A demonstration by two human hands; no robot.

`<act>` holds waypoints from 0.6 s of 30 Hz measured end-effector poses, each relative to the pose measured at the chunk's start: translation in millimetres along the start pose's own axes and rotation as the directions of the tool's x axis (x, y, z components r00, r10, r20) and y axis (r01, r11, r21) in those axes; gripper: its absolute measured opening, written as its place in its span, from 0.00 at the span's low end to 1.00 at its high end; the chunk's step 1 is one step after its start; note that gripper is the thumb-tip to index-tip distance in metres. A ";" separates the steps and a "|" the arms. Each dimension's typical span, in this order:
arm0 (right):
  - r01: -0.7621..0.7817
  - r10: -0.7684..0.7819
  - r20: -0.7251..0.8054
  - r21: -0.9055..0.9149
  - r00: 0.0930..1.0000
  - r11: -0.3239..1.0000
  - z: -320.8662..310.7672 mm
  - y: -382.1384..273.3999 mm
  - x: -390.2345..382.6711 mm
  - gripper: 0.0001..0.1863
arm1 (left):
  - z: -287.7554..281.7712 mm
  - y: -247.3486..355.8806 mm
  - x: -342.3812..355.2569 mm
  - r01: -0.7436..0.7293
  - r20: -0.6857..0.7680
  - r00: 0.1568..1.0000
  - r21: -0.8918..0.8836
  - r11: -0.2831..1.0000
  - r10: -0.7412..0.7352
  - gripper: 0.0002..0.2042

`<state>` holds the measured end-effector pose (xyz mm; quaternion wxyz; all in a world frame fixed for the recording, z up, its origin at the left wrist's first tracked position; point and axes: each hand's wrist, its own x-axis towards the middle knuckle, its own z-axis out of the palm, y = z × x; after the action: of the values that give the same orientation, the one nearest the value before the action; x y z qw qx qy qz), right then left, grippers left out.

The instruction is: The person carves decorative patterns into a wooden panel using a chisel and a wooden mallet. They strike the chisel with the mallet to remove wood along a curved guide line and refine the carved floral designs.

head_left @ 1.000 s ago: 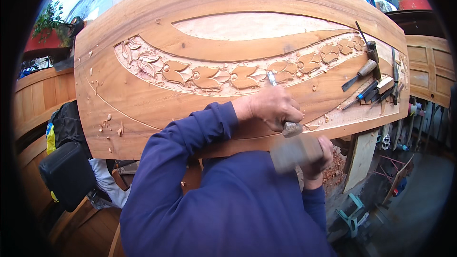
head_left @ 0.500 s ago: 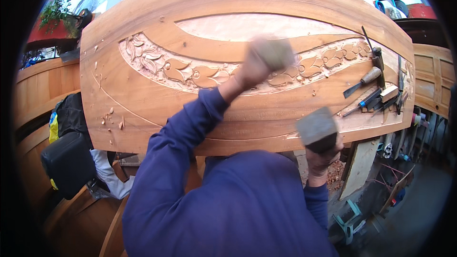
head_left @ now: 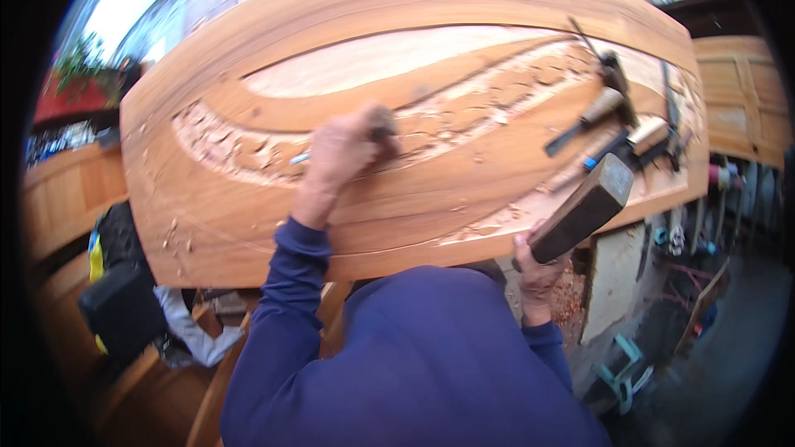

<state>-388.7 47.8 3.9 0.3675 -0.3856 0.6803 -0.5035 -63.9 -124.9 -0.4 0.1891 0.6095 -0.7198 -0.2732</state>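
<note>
So we've got our left hand (head_left: 348,149) closed around the chisel (head_left: 302,157) on the carved panel (head_left: 414,199), steadying its edge, while our right hand (head_left: 538,269) grips the mallet (head_left: 584,207) raised off the panel's near edge.

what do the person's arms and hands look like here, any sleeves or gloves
Both arms wear long dark blue sleeves of one soft top, creased at the elbows and ending in snug ribbed cuffs at the wrists. The left hand and the right hand are bare: no gloves, and no watch, rings or markings that this blurred view shows.
</note>
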 end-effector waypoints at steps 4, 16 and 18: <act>0.059 -0.057 -0.081 0.014 0.995 0.998 -36.4 -17.3 16.6 0.23 | 6.9 44.2 35.9 0.089 -0.159 0.984 0.061 0.994 -0.078 0.14; -0.071 0.160 -0.284 0.299 0.945 0.952 -102.1 18.5 64.2 0.17 | 172.6 238.0 137.4 -0.407 -0.365 0.826 0.141 0.902 0.430 0.15; -0.077 0.140 -0.307 0.210 0.941 0.975 -115.4 28.4 61.4 0.18 | 185.5 275.1 126.5 -0.594 -0.254 0.667 0.385 0.706 0.700 0.08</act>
<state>-522.2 44.7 -4.7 0.3155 -0.2226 0.6987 -0.6023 -412.6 -189.2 19.0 0.3260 0.3712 -0.8686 0.0376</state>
